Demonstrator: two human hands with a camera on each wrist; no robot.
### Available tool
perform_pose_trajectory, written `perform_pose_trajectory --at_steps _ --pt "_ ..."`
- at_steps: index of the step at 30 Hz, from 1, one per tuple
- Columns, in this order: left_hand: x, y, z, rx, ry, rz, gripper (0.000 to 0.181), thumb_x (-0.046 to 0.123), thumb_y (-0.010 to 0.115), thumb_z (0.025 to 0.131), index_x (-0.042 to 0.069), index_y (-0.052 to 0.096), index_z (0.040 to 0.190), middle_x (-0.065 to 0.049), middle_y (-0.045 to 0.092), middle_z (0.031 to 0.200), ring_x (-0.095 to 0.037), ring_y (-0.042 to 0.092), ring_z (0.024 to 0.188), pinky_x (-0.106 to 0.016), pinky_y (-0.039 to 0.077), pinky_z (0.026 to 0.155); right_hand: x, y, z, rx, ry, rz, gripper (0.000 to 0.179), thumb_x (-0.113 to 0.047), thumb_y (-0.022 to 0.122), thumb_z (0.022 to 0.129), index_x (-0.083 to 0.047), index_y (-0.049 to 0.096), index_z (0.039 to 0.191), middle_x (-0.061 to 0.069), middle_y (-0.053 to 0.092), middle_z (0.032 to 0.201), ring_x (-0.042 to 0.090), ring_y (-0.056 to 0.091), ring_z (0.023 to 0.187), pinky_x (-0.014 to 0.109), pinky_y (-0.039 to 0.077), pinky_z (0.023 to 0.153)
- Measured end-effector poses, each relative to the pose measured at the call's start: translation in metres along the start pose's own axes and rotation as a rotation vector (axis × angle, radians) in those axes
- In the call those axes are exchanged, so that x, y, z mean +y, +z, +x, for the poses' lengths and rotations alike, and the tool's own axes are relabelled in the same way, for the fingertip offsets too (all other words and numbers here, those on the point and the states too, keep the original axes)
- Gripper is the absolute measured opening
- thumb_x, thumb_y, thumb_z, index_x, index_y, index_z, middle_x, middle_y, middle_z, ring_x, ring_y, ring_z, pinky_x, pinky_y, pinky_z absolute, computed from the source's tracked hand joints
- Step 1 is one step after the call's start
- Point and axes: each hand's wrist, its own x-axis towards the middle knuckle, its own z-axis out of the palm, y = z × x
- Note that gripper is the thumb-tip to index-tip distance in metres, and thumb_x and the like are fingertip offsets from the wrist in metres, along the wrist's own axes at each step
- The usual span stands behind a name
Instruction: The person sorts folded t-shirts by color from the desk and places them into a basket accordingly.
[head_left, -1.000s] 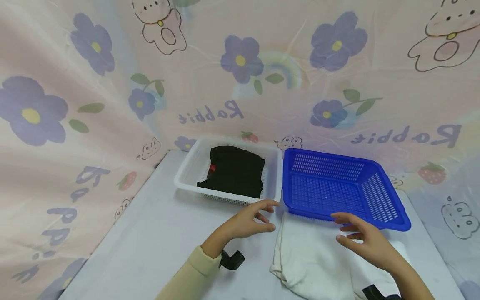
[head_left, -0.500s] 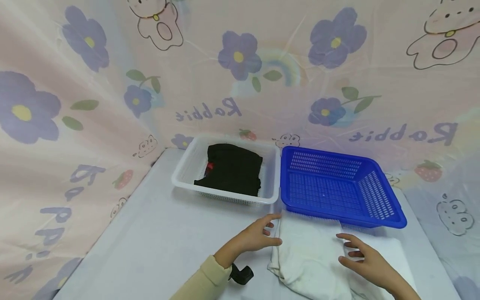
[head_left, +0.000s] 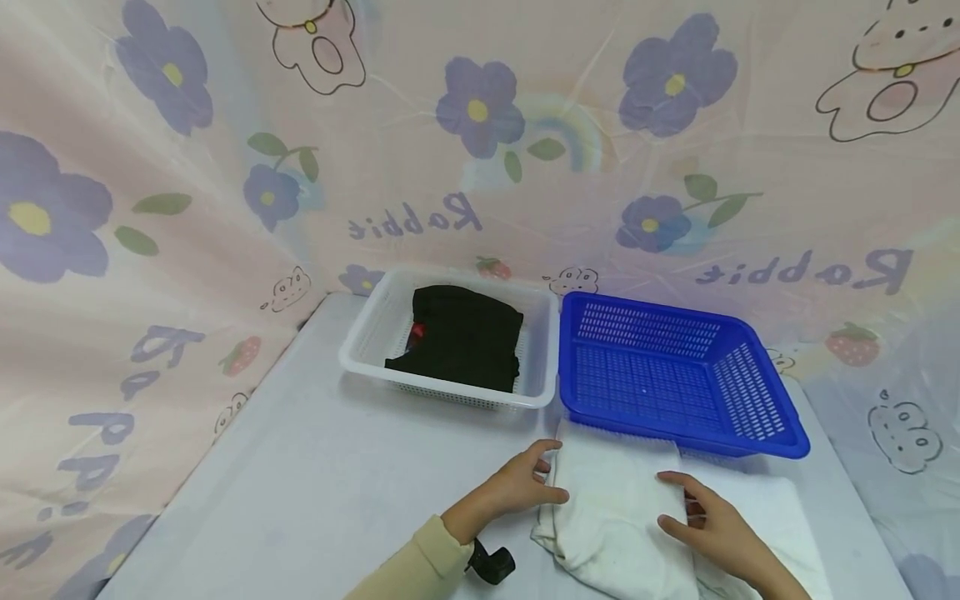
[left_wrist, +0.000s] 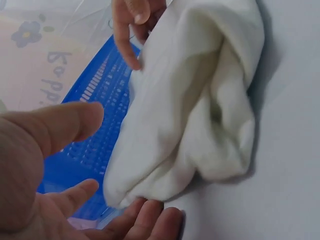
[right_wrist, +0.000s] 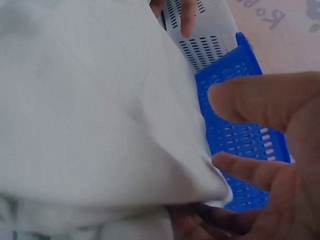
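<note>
A folded white cloth (head_left: 611,508) lies on the table in front of the blue basket, its left end bunched in loose folds. My left hand (head_left: 519,482) is at its left edge, thumb and fingers spread apart. In the left wrist view, the fingertips (left_wrist: 150,215) come right at the cloth's lower edge while the thumb stands off it. My right hand (head_left: 712,523) is at the right edge of the folded part. In the right wrist view, some of its fingers (right_wrist: 200,220) reach under the cloth's edge, partly hidden, and the thumb (right_wrist: 250,97) is clear of the fabric.
A white basket (head_left: 450,390) holding a folded black garment (head_left: 465,337) and a bit of red stands at the back left. Beside it sits a blue basket (head_left: 645,375) with slotted walls. More white fabric (head_left: 761,508) spreads to the right. A printed curtain (head_left: 525,208) hangs behind.
Both hands have come down and nearer the body, from in front of the baskets to the two sides of the white cloth. The right hand's fingers have reached the cloth's edge.
</note>
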Motion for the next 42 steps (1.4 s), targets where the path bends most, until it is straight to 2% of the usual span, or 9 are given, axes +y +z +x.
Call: perform_pose_trajectory --at_steps 5,12,17,20,27,31,35,39,42 --pt "0.003 0.008 0.003 -0.021 -0.004 -0.059 0.071 0.019 0.078 0.079 0.023 0.043 0.141 -0.013 0.057 0.122 -0.026 0.057 0.108 -0.044 0.05 0.087 -0.005 0.006 0.002 0.023 -0.007 -0.021 0.066 -0.038 0.071 0.085 -0.013 0.045 0.14 0.025 0.055 0.132 0.033 0.061 0.109 0.04 0.052 0.08" --pt "0.001 0.018 0.006 -0.018 0.031 -0.132 0.072 0.012 0.077 0.079 0.016 0.04 0.141 -0.012 0.062 0.115 -0.02 0.062 0.101 -0.036 0.051 0.085 -0.006 0.015 0.005 0.056 -0.014 -0.021 0.066 -0.038 0.073 0.083 -0.013 0.046 0.138 0.027 0.052 0.135 0.043 0.055 0.117 0.053 0.049 0.088" --pt "-0.004 0.02 0.006 -0.031 0.045 -0.089 0.072 0.013 0.075 0.08 0.015 0.038 0.142 -0.005 0.065 0.107 -0.011 0.062 0.093 -0.03 0.05 0.083 -0.005 0.017 0.008 0.056 -0.023 -0.014 0.067 -0.038 0.076 0.08 -0.017 0.047 0.137 0.025 0.053 0.134 0.043 0.054 0.119 0.053 0.048 0.088" --pt "-0.005 0.022 0.005 -0.035 0.056 -0.03 0.072 0.015 0.074 0.081 0.016 0.037 0.143 -0.002 0.064 0.104 -0.008 0.059 0.091 -0.027 0.048 0.083 -0.004 0.019 0.008 0.055 -0.052 -0.01 0.068 -0.036 0.078 0.078 -0.019 0.047 0.136 0.024 0.053 0.135 0.044 0.053 0.12 0.053 0.048 0.087" --pt "0.0 0.029 -0.003 0.005 0.086 0.123 0.073 0.022 0.074 0.079 0.024 0.038 0.143 -0.008 0.061 0.125 -0.013 0.056 0.113 -0.03 0.045 0.094 0.0 0.027 0.009 0.132 -0.113 -0.024 0.071 -0.03 0.082 0.073 -0.026 0.049 0.135 0.01 0.056 0.135 0.023 0.055 0.112 0.033 0.048 0.08" --pt "0.0 0.034 -0.006 -0.01 0.112 0.112 0.076 0.02 0.079 0.076 0.028 0.04 0.141 -0.008 0.054 0.135 -0.015 0.053 0.121 -0.03 0.044 0.097 0.0 0.029 0.009 0.091 -0.124 0.045 0.071 -0.027 0.08 0.075 -0.027 0.046 0.138 0.01 0.052 0.14 0.013 0.054 0.11 0.026 0.048 0.077" --pt "-0.003 0.034 -0.007 -0.027 0.109 0.087 0.076 0.017 0.08 0.074 0.035 0.042 0.137 -0.003 0.055 0.132 -0.01 0.053 0.117 -0.028 0.045 0.094 -0.002 0.029 0.007 0.054 -0.152 0.06 0.072 -0.025 0.079 0.077 -0.026 0.045 0.14 0.01 0.05 0.141 0.009 0.054 0.111 0.023 0.047 0.078" --pt "-0.006 0.03 -0.008 -0.045 0.114 0.071 0.071 0.017 0.079 0.075 0.04 0.045 0.133 0.001 0.058 0.123 -0.006 0.055 0.106 -0.026 0.045 0.088 -0.005 0.026 -0.002 0.034 -0.196 -0.046 0.072 -0.029 0.078 0.077 -0.031 0.045 0.141 0.004 0.052 0.139 0.006 0.051 0.116 0.023 0.047 0.08" --pt "-0.007 0.027 -0.012 -0.082 0.145 0.028 0.069 0.015 0.079 0.076 0.039 0.046 0.132 0.004 0.06 0.115 -0.002 0.056 0.096 -0.022 0.046 0.083 -0.007 0.023 -0.009 0.007 -0.263 -0.083 0.072 -0.03 0.079 0.077 -0.03 0.045 0.141 0.001 0.054 0.137 0.0 0.05 0.116 0.022 0.047 0.08"
